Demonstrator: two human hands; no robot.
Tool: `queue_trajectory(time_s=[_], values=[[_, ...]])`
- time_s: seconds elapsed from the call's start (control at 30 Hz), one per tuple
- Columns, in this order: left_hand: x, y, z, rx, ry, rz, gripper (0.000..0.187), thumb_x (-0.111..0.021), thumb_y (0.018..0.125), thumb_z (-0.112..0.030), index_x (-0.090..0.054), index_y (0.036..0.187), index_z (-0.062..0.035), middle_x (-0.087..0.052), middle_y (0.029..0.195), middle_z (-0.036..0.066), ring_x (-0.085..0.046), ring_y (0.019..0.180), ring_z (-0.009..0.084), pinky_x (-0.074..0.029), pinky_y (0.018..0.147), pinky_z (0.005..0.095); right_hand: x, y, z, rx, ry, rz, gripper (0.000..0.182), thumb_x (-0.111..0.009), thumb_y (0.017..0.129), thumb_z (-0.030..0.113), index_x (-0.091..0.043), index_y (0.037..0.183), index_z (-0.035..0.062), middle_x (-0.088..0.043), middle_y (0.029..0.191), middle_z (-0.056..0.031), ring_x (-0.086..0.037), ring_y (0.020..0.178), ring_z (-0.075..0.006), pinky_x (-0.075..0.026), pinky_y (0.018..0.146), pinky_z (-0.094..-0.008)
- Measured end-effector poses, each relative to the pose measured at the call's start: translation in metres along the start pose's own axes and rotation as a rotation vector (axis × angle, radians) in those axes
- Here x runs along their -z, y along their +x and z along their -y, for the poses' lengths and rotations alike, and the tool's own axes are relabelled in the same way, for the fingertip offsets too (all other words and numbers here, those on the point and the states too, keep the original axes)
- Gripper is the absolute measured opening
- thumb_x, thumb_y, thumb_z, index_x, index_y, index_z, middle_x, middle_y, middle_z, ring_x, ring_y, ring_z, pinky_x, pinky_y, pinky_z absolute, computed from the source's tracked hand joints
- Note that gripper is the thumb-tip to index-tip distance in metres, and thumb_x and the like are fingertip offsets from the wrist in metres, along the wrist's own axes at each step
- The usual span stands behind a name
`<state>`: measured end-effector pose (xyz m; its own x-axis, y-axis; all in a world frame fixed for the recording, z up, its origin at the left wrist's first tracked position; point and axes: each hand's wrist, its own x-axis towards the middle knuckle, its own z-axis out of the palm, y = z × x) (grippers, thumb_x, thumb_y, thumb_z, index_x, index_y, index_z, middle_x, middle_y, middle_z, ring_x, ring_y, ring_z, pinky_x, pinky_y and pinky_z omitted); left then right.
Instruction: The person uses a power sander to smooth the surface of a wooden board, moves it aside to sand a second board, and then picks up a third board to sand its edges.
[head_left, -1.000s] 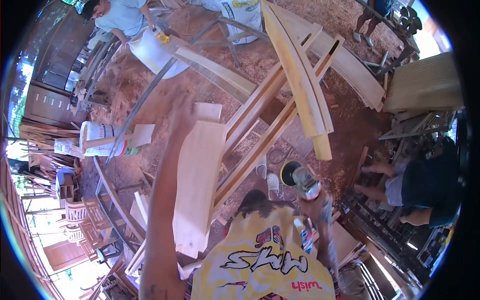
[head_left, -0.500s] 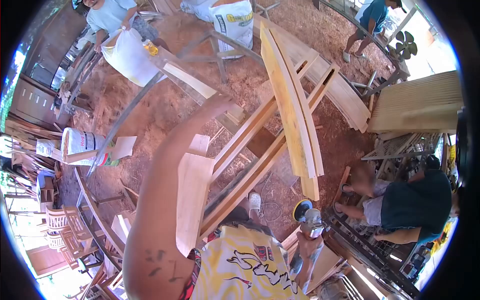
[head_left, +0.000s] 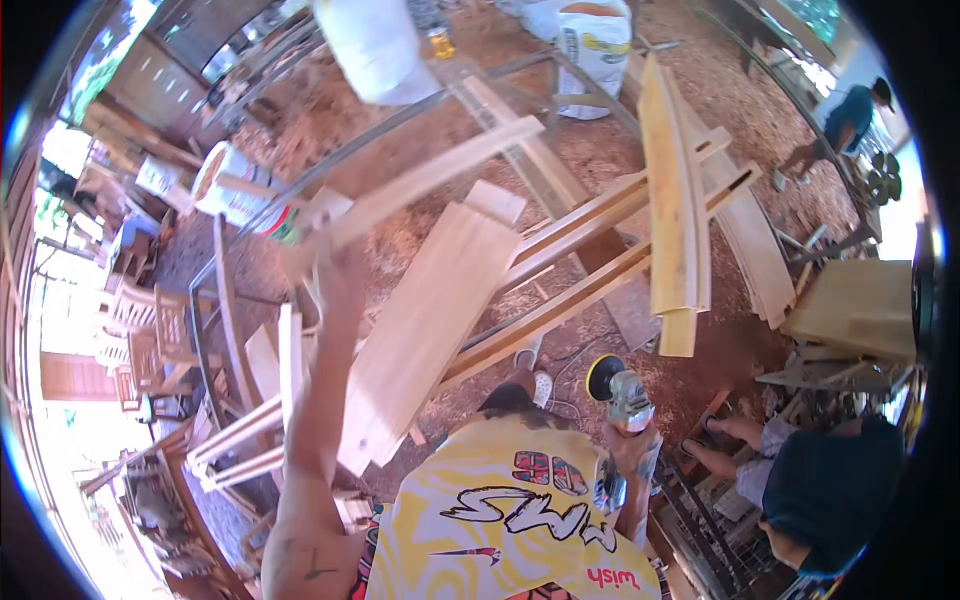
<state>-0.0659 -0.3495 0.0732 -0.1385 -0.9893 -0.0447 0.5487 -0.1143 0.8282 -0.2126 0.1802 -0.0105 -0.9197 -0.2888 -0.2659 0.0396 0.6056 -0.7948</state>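
My left hand point(head_left: 328, 258), blurred by motion, is closed on one end of a long pale wood strip point(head_left: 435, 180), which points up and to the right. Wide flat boards point(head_left: 430, 310) lie just right of my left forearm. Low at the right, my right hand point(head_left: 632, 448) grips an angle grinder point(head_left: 629, 402) whose round yellow-edged disc point(head_left: 603, 377) faces left. Beyond the grinder, a curved yellowish wood piece point(head_left: 675, 200) rests across two slotted rails point(head_left: 590, 290).
A person in a dark shirt point(head_left: 835, 495) sits at the right; another person point(head_left: 850, 120) is at the upper right. White sacks point(head_left: 592, 60) stand at the back. A bucket point(head_left: 240, 190) and metal frame bars point(head_left: 400, 120) are on the left. Wooden chairs point(head_left: 175, 325) stand further left.
My left hand has swung left, now with the wood strip in it. The view has turned left, shifting the surroundings rightward. My right hand still holds the grinder.
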Motion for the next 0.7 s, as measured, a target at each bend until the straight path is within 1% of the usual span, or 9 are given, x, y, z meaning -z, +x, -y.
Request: queue_trajectory(time_s=[0.07, 0.17, 0.23, 0.33, 0.43, 0.53, 0.6, 0.67, 0.7], values=[[0.117, -0.049, 0.011, 0.092, 0.017, -0.091, 0.039, -0.063, 0.114, -0.016, -0.056, 0.149, 0.0005, -0.064, 0.148, 0.016, -0.063, 0.141, 0.0299, -0.054, 0.125, 0.0403, -0.004, 0.005, 0.014, 0.054, -0.01, 0.073, 0.038, -0.092, 0.079, 0.023, -0.079, 0.104, -0.0025, -0.081, 0.087, -0.0188, -0.083, 0.083, -0.0289, -0.062, 0.074, -0.044], [0.184, -0.158, 0.009, 0.264, -0.081, -0.287, 0.04, -0.064, 0.115, -0.019, -0.059, 0.148, 0.0023, -0.065, 0.148, 0.017, -0.063, 0.141, 0.029, -0.055, 0.124, 0.0392, -0.007, 0.012, 0.048, 0.097, -0.061, 0.194, 0.038, -0.093, 0.079, 0.024, -0.078, 0.102, -0.0022, -0.081, 0.086, -0.02, -0.084, 0.083, -0.0288, -0.062, 0.072, -0.0438], [0.203, -0.204, 0.008, 0.397, -0.182, -0.406, 0.036, -0.062, 0.116, -0.017, -0.061, 0.145, 0.0039, -0.069, 0.143, 0.017, -0.068, 0.135, 0.0272, -0.061, 0.117, 0.0364, -0.014, 0.025, 0.061, 0.165, -0.184, 0.249, 0.039, -0.094, 0.079, 0.025, -0.078, 0.102, -0.0022, -0.081, 0.088, -0.021, -0.084, 0.086, -0.029, -0.062, 0.072, -0.044], [0.205, -0.253, -0.021, 0.521, -0.088, -0.415, 0.043, -0.062, 0.117, -0.026, -0.058, 0.149, 0.0033, -0.069, 0.143, 0.02, -0.069, 0.134, 0.0278, -0.062, 0.116, 0.0338, -0.029, 0.041, 0.081, 0.235, -0.15, 0.364, 0.039, -0.093, 0.08, 0.025, -0.078, 0.106, -0.0005, -0.082, 0.093, -0.0197, -0.084, 0.088, -0.0298, -0.063, 0.075, -0.0443], [0.251, -0.288, -0.021, 0.607, -0.23, -0.532, 0.049, -0.064, 0.116, -0.031, -0.058, 0.147, 0.0059, -0.073, 0.136, 0.019, -0.076, 0.12, 0.0268, -0.068, 0.102, 0.0306, -0.054, 0.047, 0.103, 0.294, -0.105, 0.494, 0.04, -0.092, 0.081, 0.026, -0.078, 0.109, 0.0012, -0.083, 0.097, -0.0184, -0.083, 0.09, -0.0306, -0.063, 0.078, -0.0446], [0.248, -0.315, -0.05, 0.923, -0.364, -0.283, 0.048, -0.071, 0.112, -0.031, -0.064, 0.139, 0.0074, -0.075, 0.131, 0.018, -0.079, 0.104, 0.024, -0.07, 0.089, 0.0312, -0.078, 0.043, 0.124, 0.453, -0.153, 0.504, 0.04, -0.092, 0.082, 0.026, -0.079, 0.112, 0.0029, -0.083, 0.1, -0.017, -0.083, 0.092, -0.0302, -0.063, 0.081, -0.0441], [0.246, -0.324, -0.054, 0.987, 0.009, -0.237, 0.041, -0.077, 0.107, -0.026, -0.068, 0.134, 0.0046, -0.075, 0.126, 0.017, -0.079, 0.095, 0.0258, -0.067, 0.081, 0.0341, -0.092, 0.038, 0.128, 0.494, -0.198, 0.51, 0.044, -0.092, 0.081, 0.028, -0.079, 0.116, 0.0038, -0.083, 0.103, -0.0176, -0.083, 0.094, -0.0323, -0.064, 0.083, -0.0441], [0.238, -0.325, -0.053, 0.713, 0.644, -0.073, 0.035, -0.081, 0.103, -0.02, -0.072, 0.129, 0.0014, -0.075, 0.122, 0.016, -0.078, 0.092, 0.0291, -0.065, 0.077, 0.0386, -0.107, 0.024, 0.139, 0.516, -0.216, 0.533, 0.046, -0.092, 0.081, 0.029, -0.079, 0.117, 0.004, -0.083, 0.105, -0.0187, -0.083, 0.096, -0.034, -0.064, 0.084, -0.0447], [0.229, -0.325, -0.049, 0.373, 1.061, 0.067, 0.033, -0.082, 0.1, -0.017, -0.073, 0.127, -0.0003, -0.075, 0.12, 0.016, -0.077, 0.094, 0.0315, -0.063, 0.079, 0.0417, -0.111, 0.016, 0.148, 0.504, -0.29, 0.524, 0.047, -0.092, 0.081, 0.03, -0.078, 0.117, 0.0043, -0.083, 0.107, -0.021, -0.082, 0.1, -0.0378, -0.064, 0.086, -0.0476]])
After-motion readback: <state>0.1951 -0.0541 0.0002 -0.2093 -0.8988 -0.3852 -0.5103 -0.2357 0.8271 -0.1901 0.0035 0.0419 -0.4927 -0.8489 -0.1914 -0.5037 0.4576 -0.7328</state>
